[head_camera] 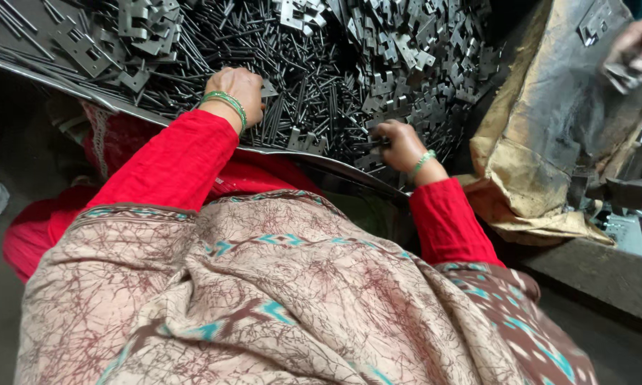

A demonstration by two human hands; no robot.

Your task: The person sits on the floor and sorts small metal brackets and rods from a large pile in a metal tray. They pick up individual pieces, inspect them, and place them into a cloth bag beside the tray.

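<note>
A shiny metal tray [57,80] holds a big heap of thin dark metal pins [314,78] mixed with grey stamped metal plates [406,57]. My left hand [239,89], with green bangles at the wrist, rests on the pins near the tray's near rim; its fingers curl down into the heap and are hidden. My right hand [399,142] is at the tray's right near edge, fingers closed on a few pins among the plates. Red sleeves and a patterned shawl fill the lower view.
A crumpled brown, greasy sheet [542,142] lies to the right of the tray. Another person's hand [638,46] at the top right holds a small metal piece. Grey machine parts [634,196] sit at the right edge above a dark bench edge [599,274].
</note>
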